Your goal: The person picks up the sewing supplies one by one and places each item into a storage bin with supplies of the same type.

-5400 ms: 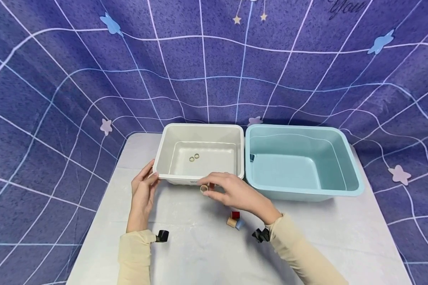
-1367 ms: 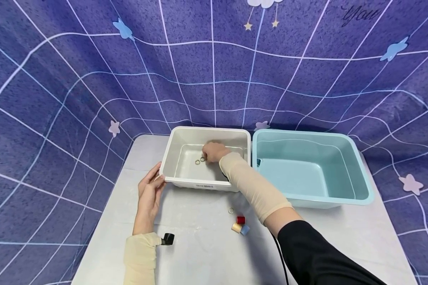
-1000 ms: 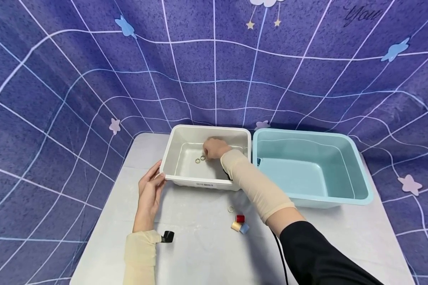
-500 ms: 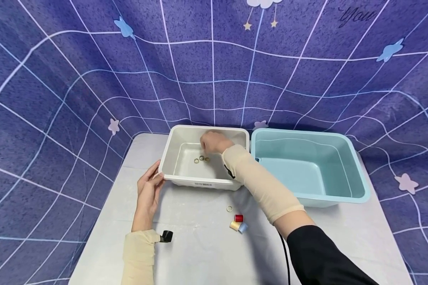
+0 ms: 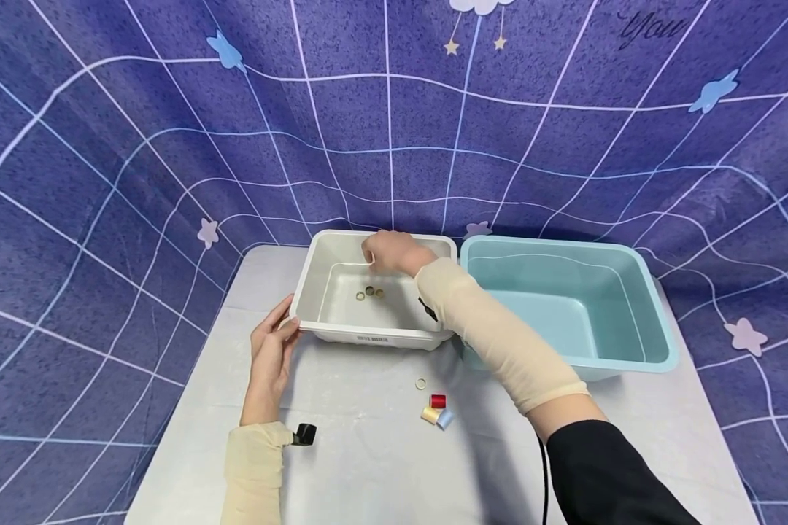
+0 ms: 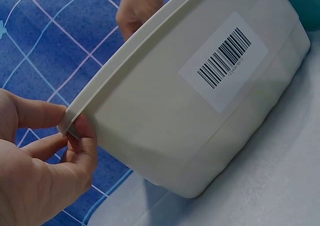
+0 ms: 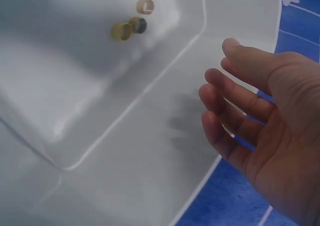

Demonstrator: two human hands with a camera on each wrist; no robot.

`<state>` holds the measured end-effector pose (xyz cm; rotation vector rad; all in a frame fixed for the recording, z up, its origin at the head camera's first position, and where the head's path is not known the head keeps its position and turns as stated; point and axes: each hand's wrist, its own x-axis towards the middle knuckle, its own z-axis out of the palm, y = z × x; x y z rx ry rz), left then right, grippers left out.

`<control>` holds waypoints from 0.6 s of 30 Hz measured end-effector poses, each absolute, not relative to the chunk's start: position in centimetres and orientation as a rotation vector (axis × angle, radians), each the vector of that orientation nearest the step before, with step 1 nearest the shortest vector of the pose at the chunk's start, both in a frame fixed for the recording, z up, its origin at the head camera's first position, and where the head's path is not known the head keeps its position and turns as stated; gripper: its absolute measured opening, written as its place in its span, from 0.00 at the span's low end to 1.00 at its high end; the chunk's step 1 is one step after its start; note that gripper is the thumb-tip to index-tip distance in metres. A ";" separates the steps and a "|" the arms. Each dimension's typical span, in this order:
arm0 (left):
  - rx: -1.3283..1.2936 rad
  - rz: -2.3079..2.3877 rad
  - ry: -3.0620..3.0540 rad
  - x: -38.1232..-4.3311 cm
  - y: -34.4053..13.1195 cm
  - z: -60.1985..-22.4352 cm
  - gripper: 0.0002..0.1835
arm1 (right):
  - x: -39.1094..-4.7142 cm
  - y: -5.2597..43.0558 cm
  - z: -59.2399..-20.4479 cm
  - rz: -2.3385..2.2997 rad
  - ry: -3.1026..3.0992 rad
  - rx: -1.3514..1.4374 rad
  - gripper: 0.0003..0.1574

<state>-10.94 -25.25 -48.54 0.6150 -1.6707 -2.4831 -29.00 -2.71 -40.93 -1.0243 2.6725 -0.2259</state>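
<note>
At left, a cream-sleeved [image 5: 252, 467] forearm extends from the near edge toward the far side, and the left hand [image 5: 271, 354] pinches the rim at the near-left corner of the white bin [image 5: 368, 329], thumb and curled fingers on either side of the lip. Three rings [image 7: 117, 31] lie close together on the bin's floor. Just right of them and farther back, the right hand [image 5: 394, 252] hangs over the bin's far side, fingers loosely bent and thumb apart from them, palm visible in the right wrist view. A single ring [image 5: 421, 388] lies on the surface [image 5: 354, 452] nearer than the bin, then clustered yellow [image 5: 430, 415], red [image 5: 438, 401] and blue [image 5: 444, 418] thread spools. The right forearm [image 5: 499, 343] slants in from the near right, passing over the near-left corner of the teal tub [image 5: 565, 324]; a black sleeve [image 5: 611, 467] covers the upper arm.
</note>
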 end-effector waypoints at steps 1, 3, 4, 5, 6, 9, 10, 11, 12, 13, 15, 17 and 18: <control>0.614 -2.484 -1.668 -10.9 -25.2 -48.5 0.28 | -29.0 -2.7 -40.8 -0.220 2.679 -1.022 0.15; 0.613 -2.482 -1.667 -10.9 -25.2 -48.6 0.28 | -28.9 -2.7 -40.4 -0.211 2.686 -1.021 0.14; 0.611 -2.482 -1.665 -10.9 -25.3 -48.6 0.28 | -28.8 -2.7 -40.2 -0.210 2.687 -1.025 0.14; 0.608 -2.483 -1.664 -10.9 -25.3 -48.6 0.28 | -28.8 -2.6 -40.0 -0.207 2.686 -1.032 0.15; 0.607 -2.484 -1.660 -10.9 -25.3 -48.6 0.28 | -28.7 -2.6 -39.8 -0.208 2.685 -1.037 0.15; 0.604 -2.484 -1.659 -10.9 -25.4 -48.7 0.28 | -28.4 -2.5 -39.1 -0.221 2.677 -1.059 0.15; 0.602 -2.484 -1.658 -10.9 -25.4 -48.7 0.28 | -28.3 -2.4 -38.9 -0.227 2.675 -1.067 0.16; 0.600 -2.485 -1.657 -10.9 -25.4 -48.7 0.28 | -28.1 -2.3 -38.7 -0.234 2.673 -1.073 0.16; 0.598 -2.486 -1.655 -10.9 -25.3 -48.6 0.28 | -28.0 -2.3 -38.5 -0.239 2.672 -1.078 0.16; 0.596 -2.486 -1.655 -10.9 -25.3 -48.6 0.28 | -27.8 -2.2 -38.3 -0.246 2.670 -1.084 0.16; 0.591 -2.485 -1.658 -10.9 -25.3 -48.6 0.28 | -27.4 -2.0 -38.0 -0.255 2.668 -1.093 0.15; 0.589 -2.484 -1.661 -10.9 -25.2 -48.6 0.28 | -27.1 -1.7 -37.7 -0.268 2.666 -1.102 0.15; 0.587 -2.485 -1.662 -10.9 -25.2 -48.6 0.28 | -27.0 -1.6 -37.6 -0.267 2.669 -1.108 0.15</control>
